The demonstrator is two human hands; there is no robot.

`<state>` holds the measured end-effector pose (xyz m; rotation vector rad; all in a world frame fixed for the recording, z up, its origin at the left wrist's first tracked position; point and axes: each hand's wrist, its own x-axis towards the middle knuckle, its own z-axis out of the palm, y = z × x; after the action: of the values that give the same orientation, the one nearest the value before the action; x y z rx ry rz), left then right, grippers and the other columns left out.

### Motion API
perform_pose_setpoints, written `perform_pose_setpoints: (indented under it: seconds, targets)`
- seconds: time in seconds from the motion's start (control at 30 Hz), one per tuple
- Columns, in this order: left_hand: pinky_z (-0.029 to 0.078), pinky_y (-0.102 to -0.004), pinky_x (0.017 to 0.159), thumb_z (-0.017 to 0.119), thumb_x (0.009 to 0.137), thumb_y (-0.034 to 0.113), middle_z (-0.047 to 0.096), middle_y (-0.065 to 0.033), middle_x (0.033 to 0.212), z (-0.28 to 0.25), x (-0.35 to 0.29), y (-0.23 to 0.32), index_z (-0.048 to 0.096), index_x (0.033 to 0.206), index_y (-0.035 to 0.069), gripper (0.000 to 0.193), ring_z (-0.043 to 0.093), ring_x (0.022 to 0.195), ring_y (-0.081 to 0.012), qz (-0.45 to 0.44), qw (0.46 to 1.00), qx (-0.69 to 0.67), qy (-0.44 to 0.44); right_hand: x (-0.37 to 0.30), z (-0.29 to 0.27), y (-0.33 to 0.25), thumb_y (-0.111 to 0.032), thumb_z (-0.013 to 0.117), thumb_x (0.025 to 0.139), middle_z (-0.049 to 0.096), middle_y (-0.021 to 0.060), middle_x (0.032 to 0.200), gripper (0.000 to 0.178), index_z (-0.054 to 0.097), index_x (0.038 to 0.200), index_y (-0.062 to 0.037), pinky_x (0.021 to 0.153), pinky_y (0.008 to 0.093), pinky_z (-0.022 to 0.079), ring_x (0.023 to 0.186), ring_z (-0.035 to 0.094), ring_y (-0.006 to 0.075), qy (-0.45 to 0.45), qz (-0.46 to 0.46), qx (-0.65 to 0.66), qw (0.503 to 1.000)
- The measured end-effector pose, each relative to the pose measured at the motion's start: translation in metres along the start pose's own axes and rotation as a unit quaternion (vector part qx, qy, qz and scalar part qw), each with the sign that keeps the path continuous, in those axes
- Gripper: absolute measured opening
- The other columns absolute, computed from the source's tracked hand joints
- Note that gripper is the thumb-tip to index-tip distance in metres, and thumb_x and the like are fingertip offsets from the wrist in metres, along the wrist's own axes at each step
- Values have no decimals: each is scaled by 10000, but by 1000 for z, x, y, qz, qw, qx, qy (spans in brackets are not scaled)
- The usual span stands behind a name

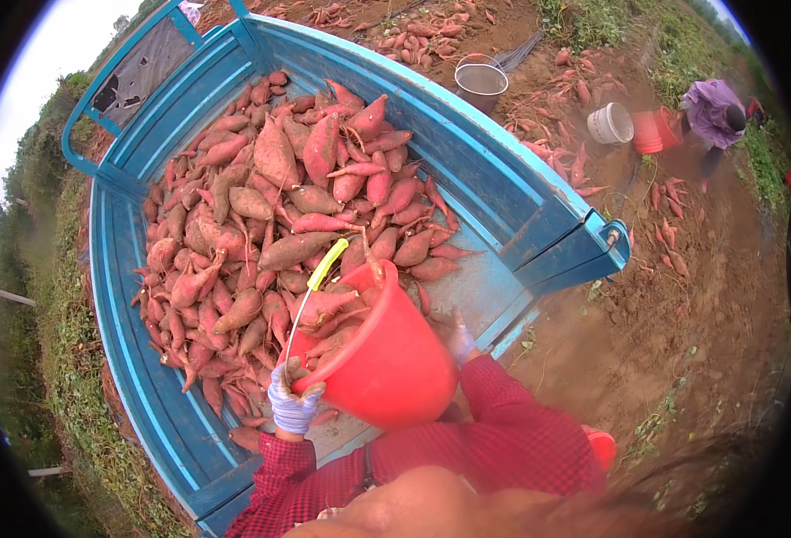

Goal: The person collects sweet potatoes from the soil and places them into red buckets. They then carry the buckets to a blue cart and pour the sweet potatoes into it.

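A red bucket (pixel 395 363) full of sweet potatoes is tilted, with its mouth toward the heap of sweet potatoes (pixel 274 224) in the blue truck bed. Its wire handle with a yellow-green grip (pixel 326 264) stands up over the mouth. My left hand (pixel 293 403), in a white and purple glove, is closed on the bucket's near left rim. On the right, my right hand (pixel 460 342), gloved too, holds the bucket low on its side near the base; the bucket partly hides its fingers. Both sleeves are red checked cloth.
Blue side walls (pixel 476 148) enclose the bed, whose open tail edge is by me. On the soil to the right lie more sweet potatoes, a dark bucket (pixel 482 81), a white bucket (pixel 610 124) and red buckets (pixel 647 132). A person in purple (pixel 715 112) bends beside them.
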<state>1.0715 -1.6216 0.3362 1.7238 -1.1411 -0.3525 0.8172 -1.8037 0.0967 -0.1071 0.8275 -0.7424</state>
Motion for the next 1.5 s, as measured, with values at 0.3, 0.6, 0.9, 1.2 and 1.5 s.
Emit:
perform_pose_setpoints:
  seconds: [0.3, 0.6, 0.9, 1.2, 1.5]
  targets:
    - [500, -271, 663, 844, 657, 361, 616, -65, 781, -5, -6, 5, 513, 1055, -4, 633, 594, 707, -129, -91, 995, -19, -42, -64, 39, 74, -642, 381, 888, 486, 161, 1272, 764, 433, 1297, 1, 1032, 446, 352, 1194, 441, 292, -14, 55, 24, 998]
    - [465, -243, 652, 808, 717, 179, 566, -24, 807, -14, 44, 52, 524, 950, 11, 404, 534, 713, -98, -109, 988, -77, -79, -100, 75, 40, -633, 404, 887, 523, 130, 1212, 721, 454, 1269, -24, 1008, 414, 378, 1137, 480, 270, -40, 10, -22, 999]
    - [425, -175, 613, 741, 763, 81, 549, 27, 761, -137, 100, 80, 541, 885, 68, 234, 499, 654, -49, -19, 939, -317, 133, -118, 250, -72, -624, 427, 885, 560, 100, 1152, 678, 476, 1241, -49, 985, 381, 403, 1080, 520, 247, -222, -65, -40, 972]
    - [417, -374, 959, 502, 921, 421, 463, -102, 1357, -228, 248, -81, 442, 1339, 52, 560, 481, 1185, -232, -100, 811, -425, 389, -211, 650, -83, -687, 625, 675, 577, 186, 1089, 757, 632, 1038, -23, 934, 434, 395, 1071, 532, 325, -133, -648, -644, 385]
    - [479, -408, 886, 497, 933, 346, 494, -100, 1312, -302, 252, -76, 452, 1311, 84, 462, 526, 1140, -226, 28, 827, -400, 395, -239, 658, -43, -638, 664, 671, 573, 195, 893, 692, 627, 916, 8, 854, 424, 409, 910, 529, 344, -193, -792, -484, 318]
